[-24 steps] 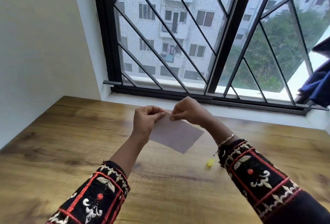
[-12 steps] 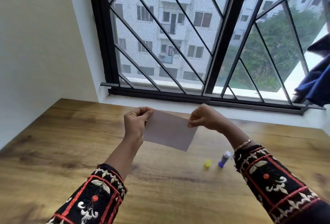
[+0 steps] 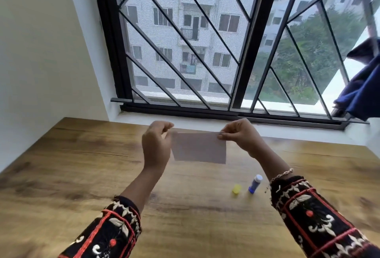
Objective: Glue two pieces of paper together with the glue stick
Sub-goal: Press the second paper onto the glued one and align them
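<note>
Both forearms, in black embroidered sleeves, reach forward over the wooden surface (image 3: 61, 175). Between them, on the surface near the right sleeve, the blue glue stick (image 3: 255, 183) stands uncapped with its yellow cap (image 3: 236, 188) just beside it. Farther out, the right hand (image 3: 239, 136) is raised, its grip pinching the top right corner of the paper (image 3: 199, 147), which hangs in the air above the surface. The left hand (image 3: 156, 146) is at the paper's left edge with fingers curled and loosely spread; I cannot tell if it touches the paper. Compared with half a second ago, the hands are wider apart and the paper is more level
</note>
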A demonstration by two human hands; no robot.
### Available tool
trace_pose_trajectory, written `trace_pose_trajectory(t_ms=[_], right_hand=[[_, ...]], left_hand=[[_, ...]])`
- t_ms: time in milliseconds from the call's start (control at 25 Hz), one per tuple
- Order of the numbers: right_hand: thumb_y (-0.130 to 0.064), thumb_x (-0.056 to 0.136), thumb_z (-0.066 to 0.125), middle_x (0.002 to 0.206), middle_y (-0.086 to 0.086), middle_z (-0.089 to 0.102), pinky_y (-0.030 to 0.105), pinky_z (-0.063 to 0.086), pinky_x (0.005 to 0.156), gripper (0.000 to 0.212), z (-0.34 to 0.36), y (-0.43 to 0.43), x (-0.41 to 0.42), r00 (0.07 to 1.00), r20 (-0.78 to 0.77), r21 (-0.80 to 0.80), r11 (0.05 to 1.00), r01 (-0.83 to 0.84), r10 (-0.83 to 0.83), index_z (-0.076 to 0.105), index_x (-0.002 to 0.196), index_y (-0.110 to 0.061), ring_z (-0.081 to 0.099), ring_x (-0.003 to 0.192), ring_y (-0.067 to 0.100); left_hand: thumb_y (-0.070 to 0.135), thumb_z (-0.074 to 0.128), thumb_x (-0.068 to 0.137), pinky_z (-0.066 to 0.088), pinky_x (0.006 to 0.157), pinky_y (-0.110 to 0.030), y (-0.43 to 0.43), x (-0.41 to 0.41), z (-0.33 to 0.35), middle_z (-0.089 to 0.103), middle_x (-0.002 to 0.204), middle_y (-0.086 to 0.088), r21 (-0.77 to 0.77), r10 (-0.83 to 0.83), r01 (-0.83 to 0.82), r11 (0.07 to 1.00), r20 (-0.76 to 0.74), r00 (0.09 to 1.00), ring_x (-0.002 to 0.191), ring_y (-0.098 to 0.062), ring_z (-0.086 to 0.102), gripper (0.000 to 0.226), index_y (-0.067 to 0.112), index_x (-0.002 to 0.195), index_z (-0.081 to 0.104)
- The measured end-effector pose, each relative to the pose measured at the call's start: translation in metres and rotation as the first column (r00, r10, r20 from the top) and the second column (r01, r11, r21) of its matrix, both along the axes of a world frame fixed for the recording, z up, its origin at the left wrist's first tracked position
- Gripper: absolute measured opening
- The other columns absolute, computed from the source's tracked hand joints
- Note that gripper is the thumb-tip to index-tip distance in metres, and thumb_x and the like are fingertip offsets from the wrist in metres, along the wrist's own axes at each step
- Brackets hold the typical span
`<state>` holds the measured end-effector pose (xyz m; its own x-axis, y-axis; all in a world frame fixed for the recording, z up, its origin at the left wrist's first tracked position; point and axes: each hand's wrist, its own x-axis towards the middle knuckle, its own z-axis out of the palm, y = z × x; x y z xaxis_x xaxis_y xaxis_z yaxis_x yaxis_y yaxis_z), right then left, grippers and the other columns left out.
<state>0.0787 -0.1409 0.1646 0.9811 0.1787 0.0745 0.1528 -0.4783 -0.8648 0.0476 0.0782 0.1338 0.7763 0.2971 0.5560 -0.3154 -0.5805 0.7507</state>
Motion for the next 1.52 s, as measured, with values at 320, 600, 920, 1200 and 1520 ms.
trace_pose_trajectory(t_ms=[320,600,920,1200,1520], right_hand=[[-0.009,0.072,0.073,0.052,0.0,0.06,0.022,0.035,0.051,0.01,0.009,0.022,-0.005,0.985,0.133,-0.244,0.967,-0.075,0.11,0.07,0.07,0.001,0.047,0.044,-0.001],[-0.01,0.073,0.073,0.048,-0.006,0.052,0.027,0.031,0.053,0.012,0.008,0.026,-0.005,0.985,0.113,-0.217,0.971,-0.103,0.13,0.068,0.065,-0.002,0.039,0.048,0.003],[-0.003,0.071,0.072,0.063,0.009,0.06,0.027,0.036,0.055,0.005,-0.003,0.011,-0.009,0.992,0.035,-0.287,0.952,-0.106,0.121,0.069,0.07,0.001,0.048,0.056,0.012],[-0.002,0.072,0.072,0.06,0.003,0.062,0.007,0.037,0.048,0.006,-0.009,-0.004,-0.015,0.997,0.002,-0.247,0.966,-0.074,0.076,0.071,0.076,0.002,0.048,0.042,-0.008],[-0.003,0.075,0.069,0.062,0.006,0.062,0.005,0.037,0.048,0.006,-0.009,-0.007,-0.023,0.999,0.035,-0.129,0.992,0.013,-0.009,0.069,0.077,0.003,0.049,0.044,-0.007]], left_hand=[[0.007,0.073,0.074,0.05,0.071,-0.033,-0.046,0.013,0.028,0.072,0.078,-0.012,0.2,-0.4,0.419,0.886,-0.128,0.907,0.074,-0.023,0.065,0.006,0.003,0.078,0.072],[0.003,0.07,0.075,0.044,0.063,-0.029,-0.044,0.012,0.028,0.071,0.072,-0.015,0.205,-0.387,0.411,0.888,-0.147,0.91,0.065,-0.021,0.058,0.003,0.0,0.074,0.069],[-0.003,0.058,0.083,0.036,0.053,-0.015,-0.036,0.012,0.017,0.059,0.062,-0.003,0.03,-0.339,0.344,0.938,-0.121,0.933,0.054,-0.002,0.049,0.012,0.0,0.072,0.063],[0.004,0.06,0.086,0.031,0.047,-0.008,-0.03,0.013,0.005,0.052,0.058,0.005,-0.129,-0.286,0.268,0.955,-0.151,0.946,0.05,0.002,0.045,0.013,0.003,0.073,0.062],[0.009,0.065,0.084,0.044,0.066,-0.027,-0.03,0.005,-0.007,0.061,0.072,-0.004,-0.301,-0.144,0.079,0.95,-0.202,0.969,0.07,-0.017,0.054,0.006,0.004,0.081,0.064]])
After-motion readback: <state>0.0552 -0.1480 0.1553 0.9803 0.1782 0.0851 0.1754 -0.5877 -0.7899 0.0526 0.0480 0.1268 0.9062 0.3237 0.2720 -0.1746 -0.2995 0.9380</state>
